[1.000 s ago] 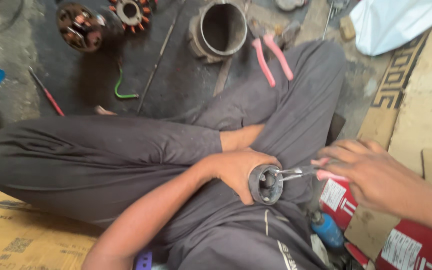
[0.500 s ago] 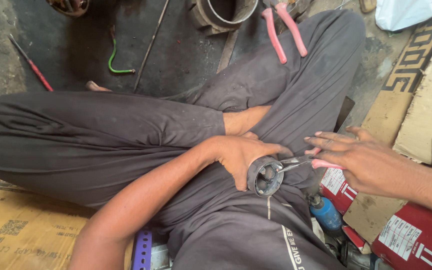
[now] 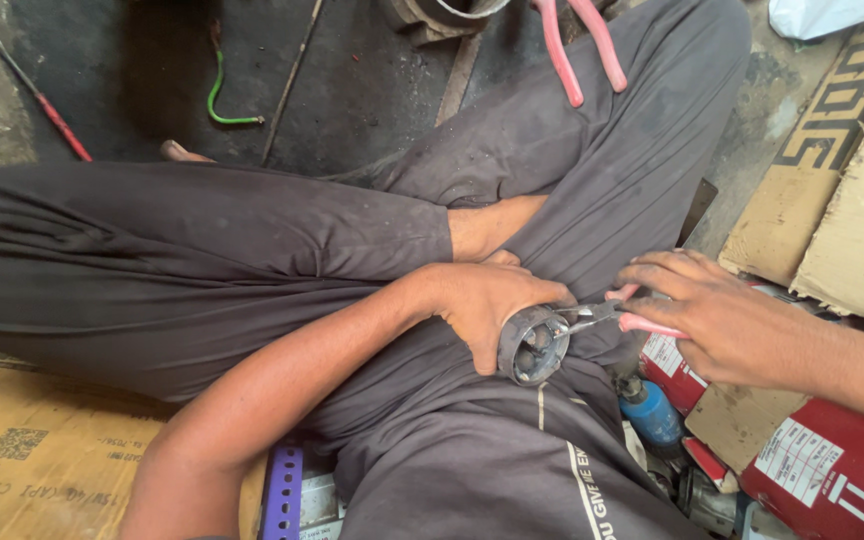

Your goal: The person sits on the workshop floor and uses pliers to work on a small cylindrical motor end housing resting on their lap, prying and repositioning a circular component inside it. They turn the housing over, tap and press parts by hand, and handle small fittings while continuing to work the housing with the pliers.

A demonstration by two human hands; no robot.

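The left hand grips a round metal housing (resting on the lap); the right hand clasps pink-handled pliers, their tips at its rim.

The round metal housing sits in the lap, gripped from its left side by the left hand. To its right, the right hand holds the pliers, whose tips touch the housing's rim. A second pair of pliers lies on the far knee. On the floor beyond the legs lie a screwdriver at far left and a bent wire to its right. A cardboard sheet lies under the near left leg; boxes stand at right, below the right hand.
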